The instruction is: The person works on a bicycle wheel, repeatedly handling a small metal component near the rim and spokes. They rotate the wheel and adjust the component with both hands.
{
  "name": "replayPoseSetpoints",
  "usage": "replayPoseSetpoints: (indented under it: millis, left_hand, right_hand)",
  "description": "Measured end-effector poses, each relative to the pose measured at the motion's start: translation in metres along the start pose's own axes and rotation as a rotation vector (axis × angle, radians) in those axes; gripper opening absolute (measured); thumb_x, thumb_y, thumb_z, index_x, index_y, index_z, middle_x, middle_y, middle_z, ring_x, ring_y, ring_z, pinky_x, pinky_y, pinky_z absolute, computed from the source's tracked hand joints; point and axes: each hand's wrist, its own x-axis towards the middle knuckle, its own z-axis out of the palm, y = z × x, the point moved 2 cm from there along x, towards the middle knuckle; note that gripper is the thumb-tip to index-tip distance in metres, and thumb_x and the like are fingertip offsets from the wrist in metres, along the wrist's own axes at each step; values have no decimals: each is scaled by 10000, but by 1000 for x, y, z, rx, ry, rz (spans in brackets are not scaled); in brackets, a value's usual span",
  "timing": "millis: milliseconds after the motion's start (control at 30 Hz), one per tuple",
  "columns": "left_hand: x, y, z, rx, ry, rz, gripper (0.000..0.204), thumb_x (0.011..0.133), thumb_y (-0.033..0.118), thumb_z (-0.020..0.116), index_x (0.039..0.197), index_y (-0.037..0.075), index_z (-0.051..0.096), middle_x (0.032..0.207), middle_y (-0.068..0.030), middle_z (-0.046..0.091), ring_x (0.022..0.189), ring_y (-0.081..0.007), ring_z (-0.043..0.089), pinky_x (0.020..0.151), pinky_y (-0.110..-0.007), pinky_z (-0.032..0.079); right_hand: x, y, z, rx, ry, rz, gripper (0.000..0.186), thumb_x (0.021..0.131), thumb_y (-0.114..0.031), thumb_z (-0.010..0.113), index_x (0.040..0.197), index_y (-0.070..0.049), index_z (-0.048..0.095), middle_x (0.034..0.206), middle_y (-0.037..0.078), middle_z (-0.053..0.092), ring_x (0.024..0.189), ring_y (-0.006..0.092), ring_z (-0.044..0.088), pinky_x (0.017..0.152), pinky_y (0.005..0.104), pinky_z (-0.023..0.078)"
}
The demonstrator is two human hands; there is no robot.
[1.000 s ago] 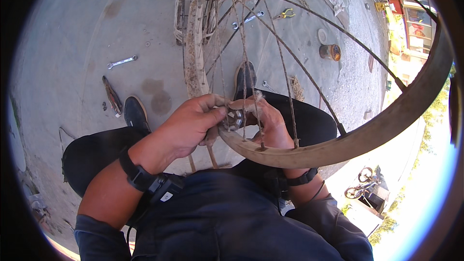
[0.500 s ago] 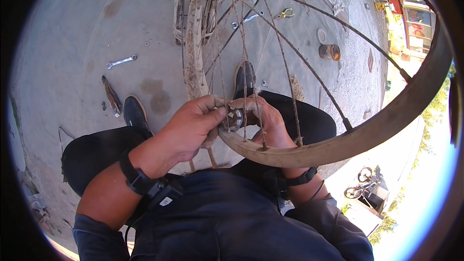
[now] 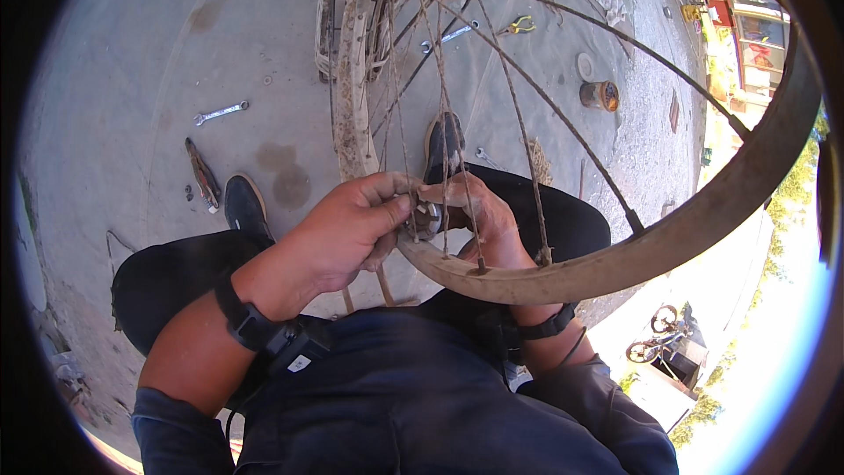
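Gripping small metal part [image 3: 428, 218] at rusty wheel rim [image 3: 563, 277], head view.
Left hand [image 3: 347, 233] fingers clenched on the part from the left; right hand [image 3: 479, 215] curled around spokes [image 3: 519, 123] just behind, touching it. Part between both hands, above rim's inner edge, over lap; left nearer. Rim's arc sweeping right and upward. Part greyish, shape unclear. Spanner [image 3: 220, 112] lying well apart on floor [image 3: 176, 53].
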Motion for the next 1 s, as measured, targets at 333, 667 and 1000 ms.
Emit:
replayPoseSetpoints:
  millis: [333, 667, 1000]
  left_hand:
    - [0, -2, -4, -63, -32, -49, 271, 1098, 138, 491, 1322, 39, 607, 935, -18, 647, 481, -51, 408, 424, -226, 314]
    - [0, 2, -4, -80, -107, -92, 308, 1103, 159, 478, 1370, 37, 572, 1042, -70, 684, 452, -65, 401, 419, -220, 300]
    - [-3, -7, -7, -89, -36, 2, 268, 1104, 148, 489, 1301, 47, 640, 941, -10, 658, 483, -42, 429, 430, -210, 343]
  right_hand:
    - [1, -5, -3, 50, -31, 44, 538, 803, -189, 738, 1300, -14, 631, 1178, 85, 618, 1061, 212, 641, 894, 341, 537]
    - [0, -19, 4, 73, 41, 90, 510, 1036, -369, 446, 1260, 25, 680, 1113, 75, 611, 1039, 217, 631, 917, 342, 512]
    - [0, -9, -1, -213, -20, -44, 484, 808, -22, 742, 1288, 12, 692, 1085, 95, 608, 983, 230, 617, 868, 331, 514]
